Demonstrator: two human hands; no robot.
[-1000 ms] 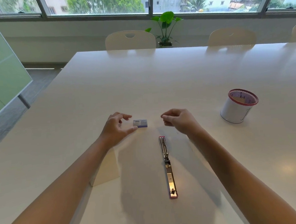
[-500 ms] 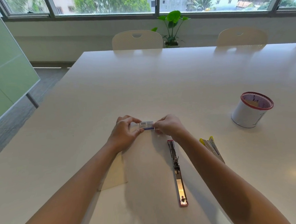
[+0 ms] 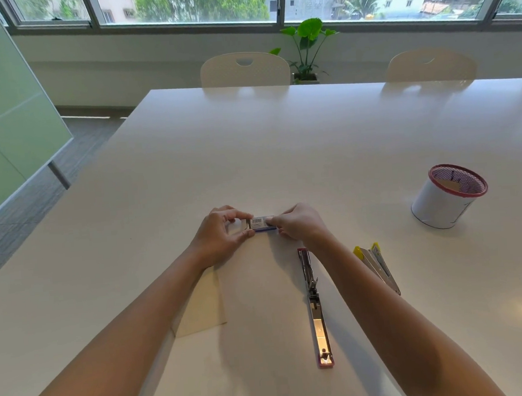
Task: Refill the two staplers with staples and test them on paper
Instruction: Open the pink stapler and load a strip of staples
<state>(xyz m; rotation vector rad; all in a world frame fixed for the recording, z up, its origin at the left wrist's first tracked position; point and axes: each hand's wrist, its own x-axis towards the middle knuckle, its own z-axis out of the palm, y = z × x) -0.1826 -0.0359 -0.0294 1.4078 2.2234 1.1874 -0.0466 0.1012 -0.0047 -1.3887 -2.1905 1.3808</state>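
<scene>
Pinching staple box [image 3: 260,223], both hands.

Both hands, left [image 3: 222,236] and right [image 3: 298,224], fingertips pinched inward, bare forearms outstretched.

Two staplers [image 3: 316,305] [image 3: 378,267], one staple box [image 3: 260,223], one sheet of paper [image 3: 204,307], one mesh cup [image 3: 448,197], two chairs [image 3: 244,69] [image 3: 429,64], one potted plant [image 3: 306,49]

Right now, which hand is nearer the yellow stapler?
Right. The right hand holds the staple box up-left of the yellow stapler; the left hand is farther left across the box.
</scene>
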